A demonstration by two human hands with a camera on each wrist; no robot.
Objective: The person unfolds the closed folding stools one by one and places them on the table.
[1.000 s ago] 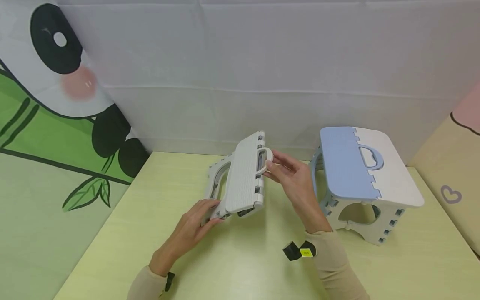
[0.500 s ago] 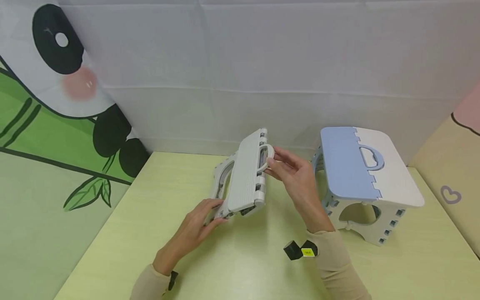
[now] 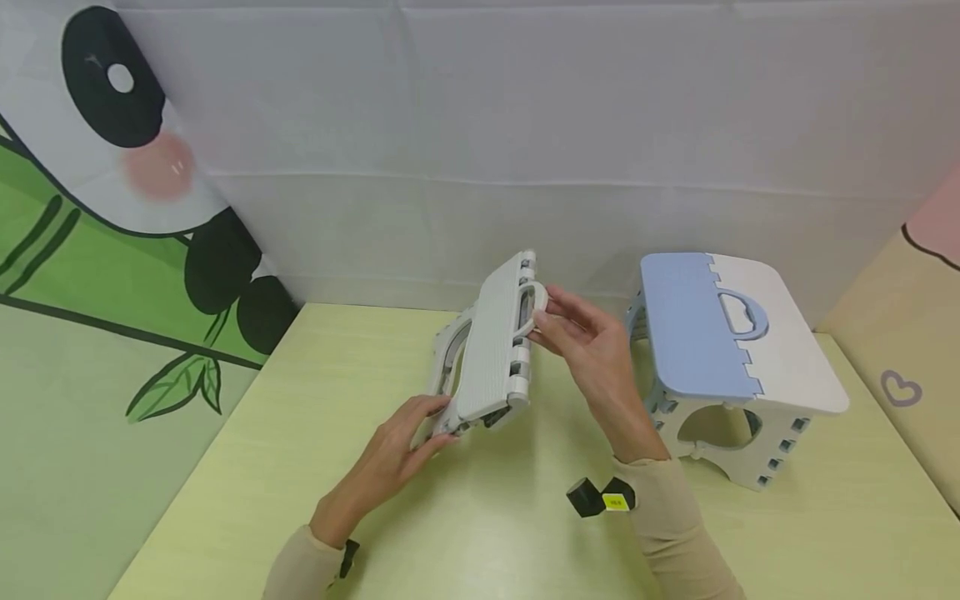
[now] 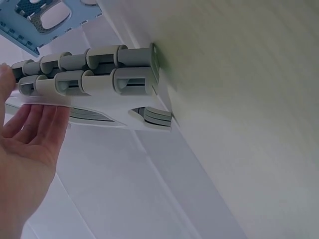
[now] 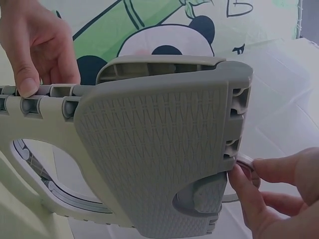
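A white and grey folding step stool (image 3: 487, 350) is tilted up, partly folded, in the middle of the head view. My left hand (image 3: 393, 450) grips its lower left end, thumb at the hinge row and fingers behind the leg panel. With thumb and fingers, my right hand (image 3: 588, 350) pinches the white loop handle (image 3: 542, 302) on the right edge of the top. In the right wrist view, the stool's grey woven-pattern half (image 5: 149, 134) hangs down beside the oval-holed leg panel (image 5: 50, 127). The left wrist view shows the hinge knuckles (image 4: 104, 74) end on.
A second folding stool (image 3: 697, 325), blue and white, stands unfolded to the right, close to my right forearm. Both rest over a pale yellow tabletop (image 3: 495, 533). A whitish cloth wall (image 3: 480, 150) rises behind, with a panda print (image 3: 112, 167) at left.
The white stool has shifted slightly right and up, and its leg panel has drawn nearer to the top. My left hand moved right with it; the right hand keeps the handle.
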